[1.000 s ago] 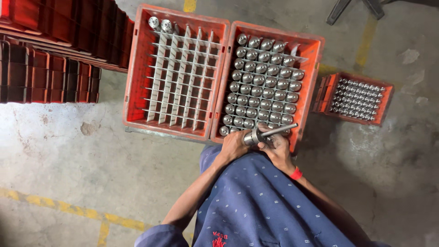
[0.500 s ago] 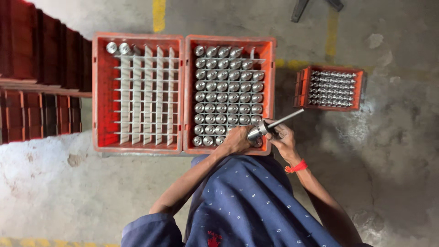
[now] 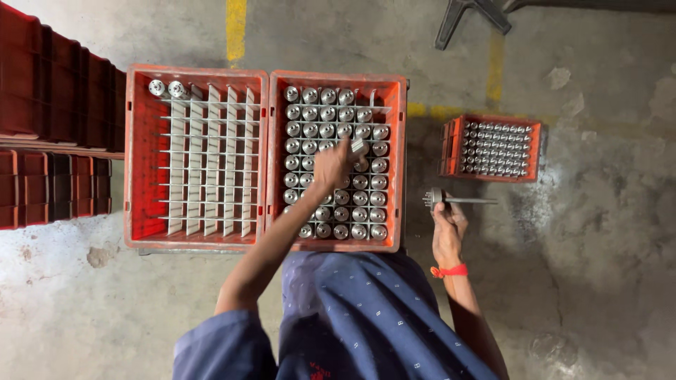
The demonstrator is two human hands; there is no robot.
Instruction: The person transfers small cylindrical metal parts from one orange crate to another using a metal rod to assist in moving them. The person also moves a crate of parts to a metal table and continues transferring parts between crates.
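Presently, items read from nine o'clock toward three o'clock.

Item 1: stacked red crates [image 3: 53, 134], at nine o'clock, dark and nested against the frame edge.

Item 2: left crate [image 3: 141, 162], orange-red, fitted with a white divider grid [image 3: 211, 162]. Only two metal cylinders [image 3: 166, 89] stand in it, at its eleven o'clock corner; the other cells are bare. The dividers appear meant to keep each piece upright and apart.

Item 3: right crate [image 3: 398, 162], touching the left crate along one wall, nearly full of upright metal parts [image 3: 352, 214] in rows.

Item 4: left hand [image 3: 331, 163], reached out over the middle of the right crate, grip closed on one cylinder [image 3: 358, 146] at the fingertips, just above the rows. Half a second ago this hand was at the crate's near edge, meeting the other hand around one piece; now it has moved forward to the crate's centre.

Item 5: right hand [image 3: 447, 229], red wristband [image 3: 448, 271], low at four o'clock of the right crate, over bare concrete floor [image 3: 598, 246]. Grip closed around a rod tool with a toothed head [image 3: 458, 200], held level, shaft pointing to three o'clock. Earlier the tool slanted over the crate's corner; now it is drawn clear to the side.

Item 6: small crate [image 3: 451, 148], at two o'clock, packed with smaller metal pieces, well apart from both hands.
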